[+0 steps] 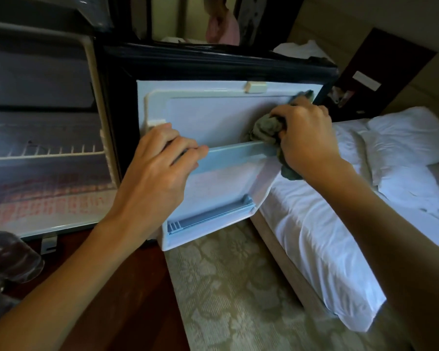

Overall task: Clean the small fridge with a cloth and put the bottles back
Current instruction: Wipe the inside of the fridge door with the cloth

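Presently, the fridge (43, 138) is seen at the left with its cavity open and a wire shelf (46, 154) running across it. The door (213, 117) is swung fully open, its white inner face turned toward the camera and its long axis lying left to right. Two rails are noted on the door: an upper rail (236, 154) crossing at mid-height and a lower rail (211, 216) near the bottom edge, both slanting up to the right.

The left hand (160, 168) is extended forward, back uppermost, fingers curled over the left end of the upper rail and closed on it. The right hand (307, 133) is reached in from the right, knuckles up, closed on a bunched grey cloth (266, 130), which is pressed against the door panel just above the right end of the upper rail. Part of the cloth hangs below the hand.

A clear bottle (8, 262) is observed at the lower left, below the fridge. A bed (327, 236) stands just beside the door.
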Demonstrator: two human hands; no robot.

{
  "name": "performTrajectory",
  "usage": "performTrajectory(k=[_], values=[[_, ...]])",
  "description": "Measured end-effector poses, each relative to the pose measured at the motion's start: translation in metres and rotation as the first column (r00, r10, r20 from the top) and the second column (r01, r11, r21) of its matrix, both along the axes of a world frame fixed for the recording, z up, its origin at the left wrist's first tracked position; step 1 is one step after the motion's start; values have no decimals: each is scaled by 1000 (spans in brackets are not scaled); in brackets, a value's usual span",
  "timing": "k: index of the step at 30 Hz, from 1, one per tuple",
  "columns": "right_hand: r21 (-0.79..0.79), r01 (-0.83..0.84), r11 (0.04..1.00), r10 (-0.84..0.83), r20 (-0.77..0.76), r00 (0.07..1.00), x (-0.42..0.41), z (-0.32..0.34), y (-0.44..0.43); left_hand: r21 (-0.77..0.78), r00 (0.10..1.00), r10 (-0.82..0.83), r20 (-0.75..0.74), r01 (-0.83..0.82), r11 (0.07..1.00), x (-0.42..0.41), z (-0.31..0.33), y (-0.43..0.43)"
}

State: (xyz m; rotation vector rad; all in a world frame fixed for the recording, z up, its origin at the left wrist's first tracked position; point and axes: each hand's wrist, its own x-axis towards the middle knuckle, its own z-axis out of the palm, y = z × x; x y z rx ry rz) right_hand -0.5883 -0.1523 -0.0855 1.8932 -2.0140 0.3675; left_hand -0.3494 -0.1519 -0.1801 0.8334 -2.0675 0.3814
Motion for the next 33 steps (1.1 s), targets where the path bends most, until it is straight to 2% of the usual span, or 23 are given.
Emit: performTrajectory(k=[3, 5, 13, 18, 20, 21, 25, 28, 29, 31, 33], values=[[38, -63, 997, 66, -85, 994, 21, 0, -8, 0, 999, -5, -33, 5, 1000, -1, 2, 2], [53, -105, 993, 109, -77, 991, 31, -2, -8, -1, 998, -2, -59, 2, 1000, -2, 2, 5], [23, -297, 954, 295, 63, 953, 76, 3, 10, 59, 995, -36, -95, 42, 997, -1, -2, 6], [-61, -277, 959, 283, 291, 914, 84, 0, 18, -9, 998, -25, -57, 24, 1000, 1, 1, 11], [-74, -298, 952, 305, 336, 891, 81, -3, 20, 0, 996, -34, -77, 34, 999, 3, 3, 14], [-53, -303, 951, 304, 315, 899, 83, -2, 20, -1, 995, -37, -88, 37, 999, 3, 3, 14], [58, -243, 968, 240, 58, 969, 91, 0, 23, -36, 996, -61, -66, 58, 998, 9, 9, 10], [69, -150, 986, 151, -14, 988, 57, 0, 13, -12, 991, -130, -26, 130, 991, 14, 11, 7], [67, -95, 993, 96, -21, 995, 43, 1, 9, 32, 988, -142, -55, 144, 989, 16, 10, 7], [73, -33, 997, 34, -22, 999, 26, 3, 0, 200, 971, -121, -205, 162, 966, 18, 12, 9], [100, -29, 995, 36, -64, 997, 26, 1, -4, 229, 961, -141, -237, 196, 953, 19, 14, 11]])
